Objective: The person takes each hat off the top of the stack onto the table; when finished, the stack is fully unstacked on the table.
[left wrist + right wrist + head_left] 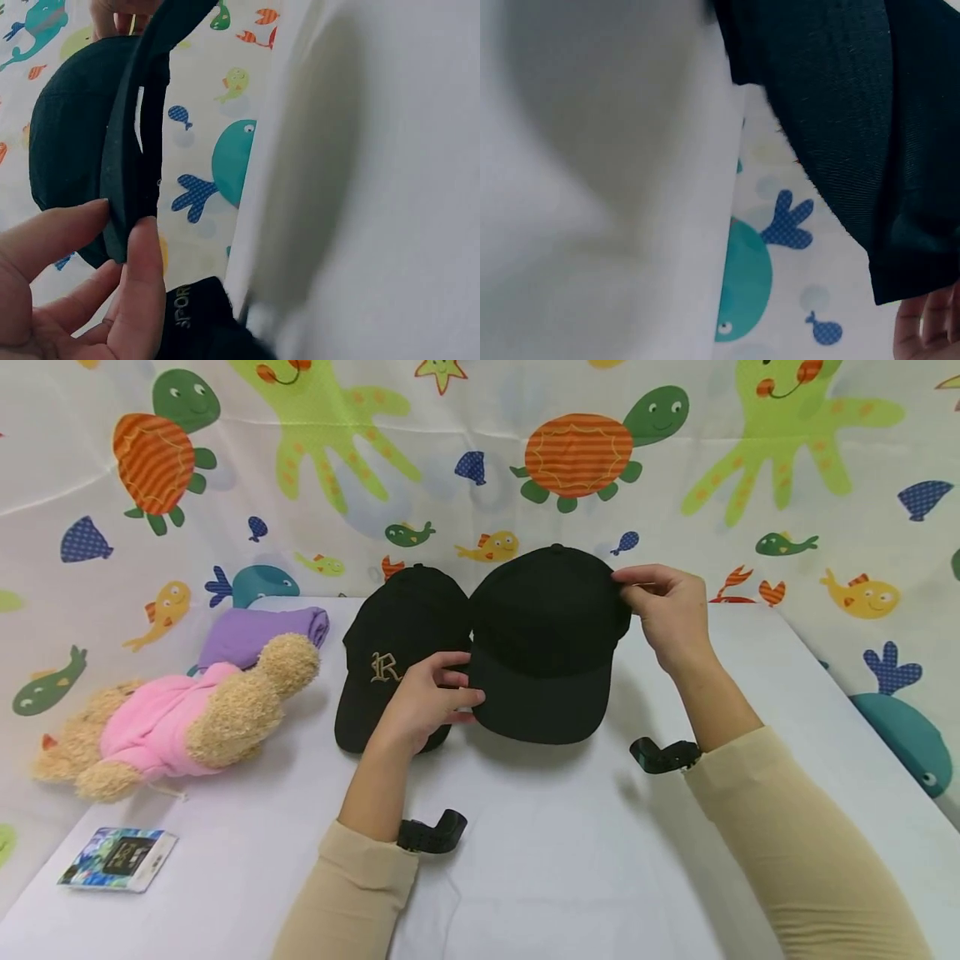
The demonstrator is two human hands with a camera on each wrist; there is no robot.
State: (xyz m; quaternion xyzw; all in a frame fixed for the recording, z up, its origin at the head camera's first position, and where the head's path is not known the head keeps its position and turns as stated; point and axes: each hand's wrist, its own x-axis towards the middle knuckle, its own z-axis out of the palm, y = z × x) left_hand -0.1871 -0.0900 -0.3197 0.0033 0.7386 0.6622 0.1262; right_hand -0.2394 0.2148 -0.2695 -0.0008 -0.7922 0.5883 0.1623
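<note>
A plain black baseball cap (553,610) is held up over the white table, its brim facing down and toward me. My left hand (429,700) pinches the cap's left edge at the brim between thumb and fingers; the left wrist view shows this pinch from close by. On the opposite side, my right hand (670,614) pinches the crown's edge near the top. Behind my left hand stands a second black cap (408,618), with a gold letter R on its front. In the right wrist view the held cap (832,97) covers much of my right hand.
At the left lies a teddy bear (161,722) in a pink top, with a folded purple cloth (243,639) behind it. A small blue-patterned packet (120,858) sits near the table's (540,877) left front. A sea-animal curtain (450,435) hangs behind.
</note>
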